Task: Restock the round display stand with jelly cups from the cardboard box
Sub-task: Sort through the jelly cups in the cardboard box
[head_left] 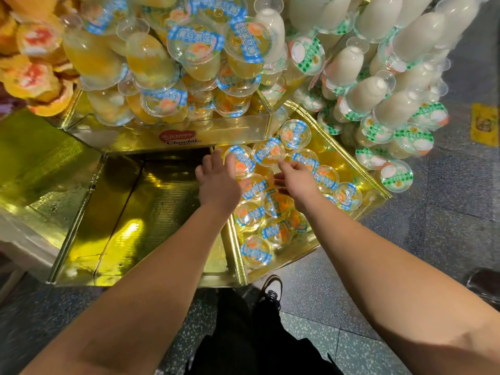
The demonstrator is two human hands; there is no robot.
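Gold tray (377, 188) holds blue-lidded jelly cups (255, 250).

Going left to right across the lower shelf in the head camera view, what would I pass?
Empty gold foil-lined compartment → person's left hand → gold compartment of blue-lidded yellow jelly cups, with the right hand over it → green-lidded white jelly cups → speckled grey floor.

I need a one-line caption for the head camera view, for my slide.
Both hands, left hand and right hand, reach among blue-lidded jelly cups in a lower gold compartment of the display stand.
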